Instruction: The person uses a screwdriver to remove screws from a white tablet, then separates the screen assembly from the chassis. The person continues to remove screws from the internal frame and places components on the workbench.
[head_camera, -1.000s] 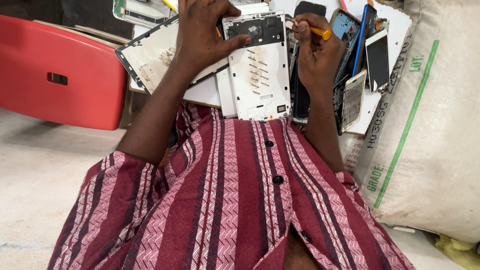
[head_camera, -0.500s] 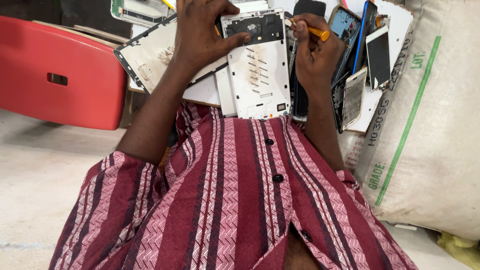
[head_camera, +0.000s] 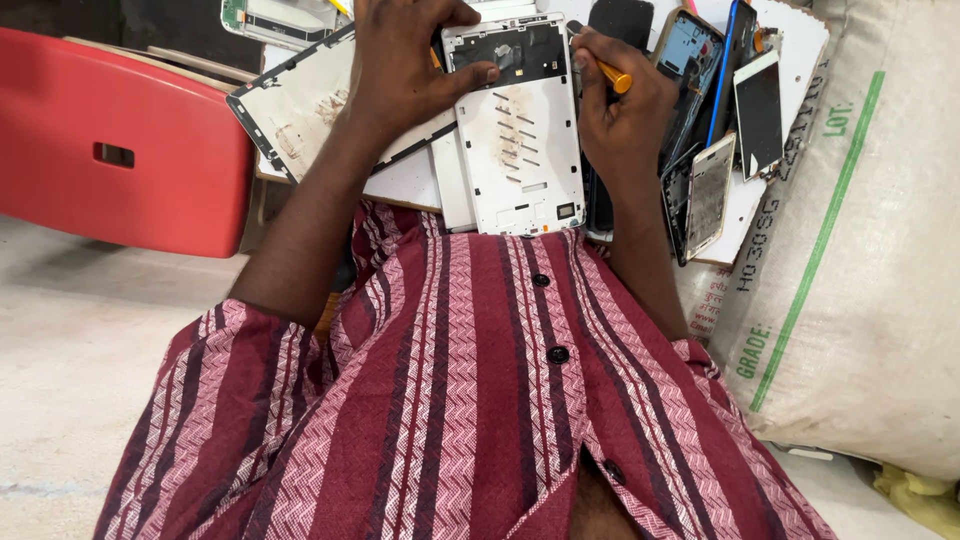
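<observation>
I am looking down over a striped shirt (head_camera: 470, 400). A grey sack (head_camera: 860, 280) is lying to the right, a red stool (head_camera: 120, 140) to the left. Phone parts (head_camera: 720, 130) are spreading over a white board (head_camera: 800, 40). The white phone frame (head_camera: 520, 130) is lying between my hands, above the shirt. My left hand (head_camera: 400, 70) is gripping its upper left edge, thumb pressing on the frame. My right hand (head_camera: 625, 115) is pinching an orange-handled screwdriver (head_camera: 605, 68) at the frame's upper right corner.
</observation>
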